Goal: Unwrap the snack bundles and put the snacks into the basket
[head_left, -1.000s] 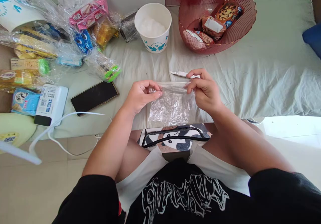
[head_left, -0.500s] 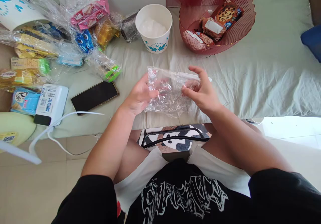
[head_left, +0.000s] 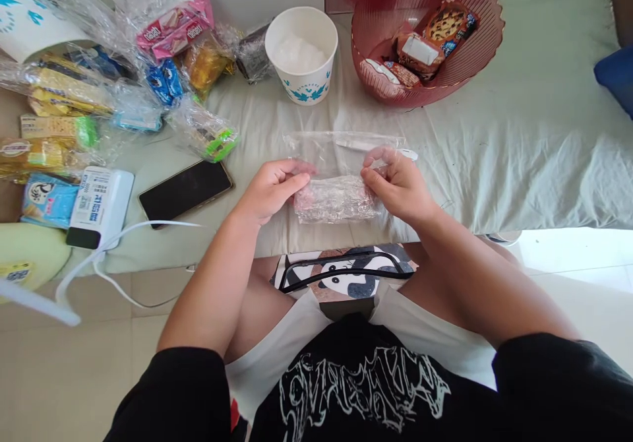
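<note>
Left hand (head_left: 271, 189) and right hand (head_left: 398, 185) pinch a folded clear plastic bag (head_left: 336, 194)

Both hands on a clear plastic bag

Left hand (head_left: 271, 190) and right hand (head_left: 400, 185) pinch the crumpled clear plastic bag (head_left: 336, 198) over the pale sheet (head_left: 494, 145).

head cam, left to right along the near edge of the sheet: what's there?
White charger box → black phone → left hand → clear plastic bag → right hand.
</note>
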### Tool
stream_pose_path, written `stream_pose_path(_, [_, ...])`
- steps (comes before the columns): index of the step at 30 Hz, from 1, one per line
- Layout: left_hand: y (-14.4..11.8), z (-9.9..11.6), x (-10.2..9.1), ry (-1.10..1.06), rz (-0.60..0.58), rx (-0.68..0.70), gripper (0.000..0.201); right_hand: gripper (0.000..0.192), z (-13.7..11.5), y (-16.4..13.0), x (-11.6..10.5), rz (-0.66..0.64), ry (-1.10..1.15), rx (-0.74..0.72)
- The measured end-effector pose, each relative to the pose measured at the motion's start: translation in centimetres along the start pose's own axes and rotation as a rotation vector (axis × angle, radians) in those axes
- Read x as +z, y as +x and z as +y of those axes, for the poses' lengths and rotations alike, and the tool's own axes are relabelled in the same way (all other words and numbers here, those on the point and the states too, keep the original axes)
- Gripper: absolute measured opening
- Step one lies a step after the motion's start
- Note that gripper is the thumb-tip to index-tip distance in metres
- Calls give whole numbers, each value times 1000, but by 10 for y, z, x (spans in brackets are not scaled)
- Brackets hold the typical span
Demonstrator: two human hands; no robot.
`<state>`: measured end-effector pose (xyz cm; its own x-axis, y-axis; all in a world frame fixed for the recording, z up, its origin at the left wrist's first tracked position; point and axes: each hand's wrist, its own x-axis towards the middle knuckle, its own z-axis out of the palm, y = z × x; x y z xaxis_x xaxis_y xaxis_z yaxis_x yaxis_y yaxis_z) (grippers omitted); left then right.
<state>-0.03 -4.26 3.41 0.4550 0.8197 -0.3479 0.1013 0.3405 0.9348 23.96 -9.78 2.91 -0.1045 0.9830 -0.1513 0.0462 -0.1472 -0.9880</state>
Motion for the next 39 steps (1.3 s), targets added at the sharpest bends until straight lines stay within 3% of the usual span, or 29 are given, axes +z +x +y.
stream_pose_path(6, [0, 6, -2, -208, 53, 132, 12, 41, -6, -2, 0, 29, 166, -88])
stream_pose_path(11, [6, 2, -3, -120, 69, 196, 25, 64, -7, -1, -7, 5, 73, -109])
stream_pose_path(13, [6, -1, -2, -45, 75, 222, 18, 60, -4, 0, -8, 71, -46, -115])
stream_pose_path(16, [7, -6, -2, 2, 64, 246, 28, 35, 4, 2, -5, 196, -105, -88])
stream_pose_path(19, [12, -13, -6, 20, 90, 310, 34, 49, 12, 6, 2, 223, 86, -15])
stream_pose_path(22, [22, -22, -11, 76, 262, 464, 40, 46, 16, 9, 7, 266, 175, -18])
stream_pose_path(24, [27, -27, -13, 120, 424, 574, 37, 34, 16, 10, 9, 362, 116, -68])
stream_pose_path(26, [26, -29, -11, 167, 479, 613, 27, 25, 13, 9, 10, 435, 19, -120])
stream_pose_path(29, [18, -30, 1, 220, 325, 561, 26, 19, 9, 3, 15, 405, -101, -220])
stream_pose_path(34, [8, -31, 21, 136, 28, 454, 63, 16, 8, -7, 28, 146, -117, -357])
stream_pose_path(37, [5, -27, 26, 54, -98, 398, 62, 16, 7, -10, 34, -50, 10, -372])
stream_pose_path(39, [3, -23, 28, 40, -91, 375, 55, 20, 5, -11, 35, -73, 53, -343])
